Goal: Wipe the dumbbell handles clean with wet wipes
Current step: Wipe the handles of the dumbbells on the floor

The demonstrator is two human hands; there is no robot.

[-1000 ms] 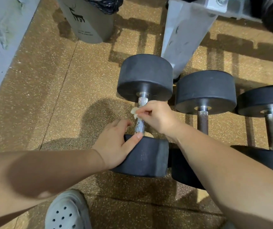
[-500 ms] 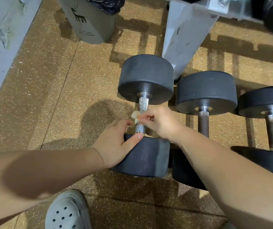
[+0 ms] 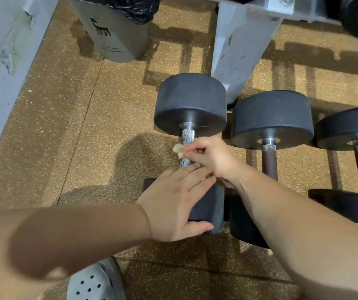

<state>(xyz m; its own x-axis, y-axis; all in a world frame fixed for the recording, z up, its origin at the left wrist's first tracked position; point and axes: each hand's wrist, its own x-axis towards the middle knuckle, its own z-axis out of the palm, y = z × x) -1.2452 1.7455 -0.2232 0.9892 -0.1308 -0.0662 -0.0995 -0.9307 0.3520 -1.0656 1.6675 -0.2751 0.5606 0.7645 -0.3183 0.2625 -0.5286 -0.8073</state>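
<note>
Three black dumbbells lie side by side on the speckled floor. On the leftmost dumbbell [image 3: 190, 100], my right hand [image 3: 212, 156] pinches a small crumpled wet wipe [image 3: 177, 148] against the middle of its knurled steel handle [image 3: 187, 136]. My left hand [image 3: 173, 204] lies flat over that dumbbell's near head [image 3: 208, 204], fingers stretched across the top and thumb along the near face. The middle dumbbell [image 3: 271, 115] has a dark, rusty handle [image 3: 270, 161]. The right dumbbell [image 3: 351, 126] is partly cut off by the frame edge.
A grey bin [image 3: 113, 33] with a black liner stands at the back left. A grey rack leg [image 3: 240, 46] stands just behind the dumbbells. A grey wall [image 3: 0, 61] runs along the left. My grey clog [image 3: 95, 282] is at the bottom.
My right hand has slid the wipe down the handle towards me. My left hand has moved further over the near head, its fingers now laid across the top.
</note>
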